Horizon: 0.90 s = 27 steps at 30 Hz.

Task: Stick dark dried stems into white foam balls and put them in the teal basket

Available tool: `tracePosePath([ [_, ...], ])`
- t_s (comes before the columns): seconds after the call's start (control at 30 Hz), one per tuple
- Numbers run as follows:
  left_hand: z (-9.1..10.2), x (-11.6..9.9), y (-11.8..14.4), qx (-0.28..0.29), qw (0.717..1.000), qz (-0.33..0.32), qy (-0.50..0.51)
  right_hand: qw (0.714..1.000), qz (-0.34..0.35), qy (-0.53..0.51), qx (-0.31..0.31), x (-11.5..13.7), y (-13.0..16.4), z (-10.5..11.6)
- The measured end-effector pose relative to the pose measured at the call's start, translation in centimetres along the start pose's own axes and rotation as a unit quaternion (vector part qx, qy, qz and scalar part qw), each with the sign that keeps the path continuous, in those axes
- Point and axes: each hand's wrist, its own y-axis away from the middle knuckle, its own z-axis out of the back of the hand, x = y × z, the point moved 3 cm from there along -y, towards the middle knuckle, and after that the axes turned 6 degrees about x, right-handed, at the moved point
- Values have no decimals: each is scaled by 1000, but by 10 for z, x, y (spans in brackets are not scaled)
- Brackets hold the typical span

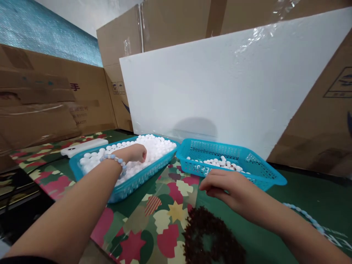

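Observation:
My left hand (138,152), with a pale beaded bracelet (117,158) on its wrist, reaches into the left blue basket (143,179). White balls (161,147) fill that basket. The fingers are curled closed at the balls, and whatever they hold is hidden. My right hand (224,183) hovers over the near rim of the right blue basket (257,168), its fingers bent and pressed together. Nothing can be made out between them. A smaller lot of white balls (220,162) lies in that basket. Below this hand sits a heap of dark reddish-brown, spiky small pieces (213,238).
A white foam board (209,84) stands behind the baskets, against cardboard boxes (176,22). More cardboard (41,95) rises at the left. A white oblong object (84,146) lies beside the left basket. A pale blue strand (304,214) rests on the green patterned tabletop (165,205).

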Motion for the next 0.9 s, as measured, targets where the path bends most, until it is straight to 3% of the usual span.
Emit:
tracePosePath([
  [0.1, 10, 8, 6, -22, 1000, 5, 6, 1000, -7, 9, 5, 0, -1, -1],
  [0.2, 22, 7, 20, -89, 996, -2, 28, 1000, -14, 9, 4, 0, -2, -2],
  [0.3, 25, -9, 48, -160, 985, -30, 50, 999, -6, -27, -17, 0, -3, 0],
  [0.4, 8, -37, 79, -199, 972, -97, 79, 990, 0, -136, -42, -1, -4, 1],
  [0.47, -5, -58, 93, -226, 934, -222, 165, 970, -3, -237, -59, -1, -2, 2],
  [0.57, -23, -79, 93, -152, 878, -314, 327, 930, 6, -357, -88, 2, 3, 5],
  [0.7, -31, -90, 75, -34, 766, -333, 549, 910, 31, -398, -109, 6, 6, 8],
  [0.8, -31, -91, 65, -1, 680, -333, 653, 913, 37, -388, -126, 3, 5, 7],
  [0.9, -32, -90, 61, 2, 635, -344, 691, 912, 47, -383, -140, 0, 3, 6],
])
